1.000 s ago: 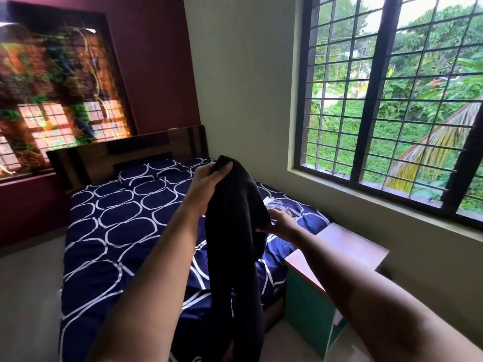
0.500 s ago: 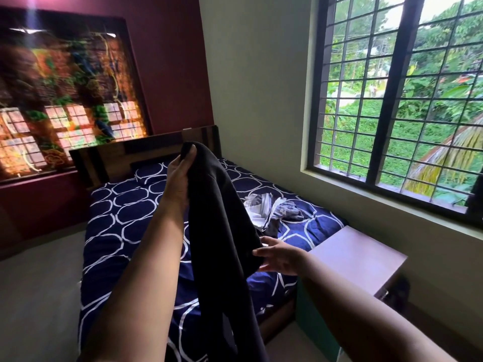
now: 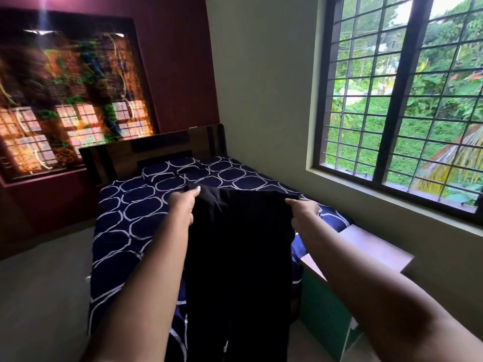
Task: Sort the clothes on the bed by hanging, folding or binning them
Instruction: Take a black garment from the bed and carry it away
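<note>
Bedroom: bed (image 3: 130, 218) in a navy patterned sheet. Item: black garment (image 3: 240, 244), held up above the bed's foot and now spread wide where it hung bunched before. Left hand (image 3: 184, 205) and right hand (image 3: 303, 209) each pinch one top corner, the right newly joined. Probably ready for folding or hanging.

Daylight enters through the barred window (image 3: 400, 105) on my right, the only source I can see. The greenery (image 3: 431, 131) outside is bright and the sky (image 3: 444, 3) at the top edge is blown out. The room itself is dim.

The framed wall picture (image 3: 70, 100) carries glare patches and window reflections and is smeared by blur. The black trousers (image 3: 240, 257) read as flat shadow with no fold detail. My left hand (image 3: 184, 205) and right hand (image 3: 303, 209), gripping their top edge, are fairly sharp.

The window bars bow toward the edges, a wide-angle distortion. The lower corners fall into shadow.
</note>
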Demonstrator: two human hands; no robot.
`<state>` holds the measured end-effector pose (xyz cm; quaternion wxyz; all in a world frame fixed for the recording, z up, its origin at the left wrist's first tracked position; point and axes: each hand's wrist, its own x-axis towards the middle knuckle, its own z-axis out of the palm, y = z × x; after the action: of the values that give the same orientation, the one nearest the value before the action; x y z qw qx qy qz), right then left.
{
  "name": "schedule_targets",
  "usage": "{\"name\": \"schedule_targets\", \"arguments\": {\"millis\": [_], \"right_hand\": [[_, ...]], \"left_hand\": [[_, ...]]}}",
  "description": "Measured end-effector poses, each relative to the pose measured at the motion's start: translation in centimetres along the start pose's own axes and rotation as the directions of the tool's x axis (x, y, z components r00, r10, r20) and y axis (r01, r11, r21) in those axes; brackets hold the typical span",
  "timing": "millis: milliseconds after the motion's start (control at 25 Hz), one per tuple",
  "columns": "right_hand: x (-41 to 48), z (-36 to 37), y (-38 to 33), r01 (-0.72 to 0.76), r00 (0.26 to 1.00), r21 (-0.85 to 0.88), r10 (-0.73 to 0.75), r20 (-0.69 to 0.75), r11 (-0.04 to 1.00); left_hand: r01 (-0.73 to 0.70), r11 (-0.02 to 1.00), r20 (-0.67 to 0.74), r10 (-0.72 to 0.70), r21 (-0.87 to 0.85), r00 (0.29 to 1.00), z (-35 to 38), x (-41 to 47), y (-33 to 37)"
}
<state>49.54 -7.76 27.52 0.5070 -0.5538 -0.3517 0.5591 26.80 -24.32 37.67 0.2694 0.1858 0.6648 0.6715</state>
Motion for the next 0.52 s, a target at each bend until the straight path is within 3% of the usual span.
{"name": "schedule_targets", "arguments": {"millis": [80,200,360,520], "right_hand": [[-5.4,3.0,-1.8,0.026,0.999,0.05,-0.028,0.023,0.998],[-11.2,6.6,-1.8,0.192,0.96,0.034,-0.195,0.2,0.981],[-14.1,7.0,-1.1,0.485,0.847,-0.131,-0.426,0.319,0.865],[-14.3,6.6,0.0,0.554,0.731,-0.078,-0.439,0.523,0.829]], "left_hand": [[0.039,0.999,0.099,-0.035,-0.037,0.994,2.4,-1.2,-1.7],[0.116,0.991,0.257,-0.095,-0.068,0.962,5.7,-2.8,-3.8],[0.066,0.991,0.281,-0.032,-0.115,0.959,6.6,-2.4,-3.9],[0.044,0.973,0.435,0.06,-0.225,0.899,5.8,-2.1,-4.0]]}}
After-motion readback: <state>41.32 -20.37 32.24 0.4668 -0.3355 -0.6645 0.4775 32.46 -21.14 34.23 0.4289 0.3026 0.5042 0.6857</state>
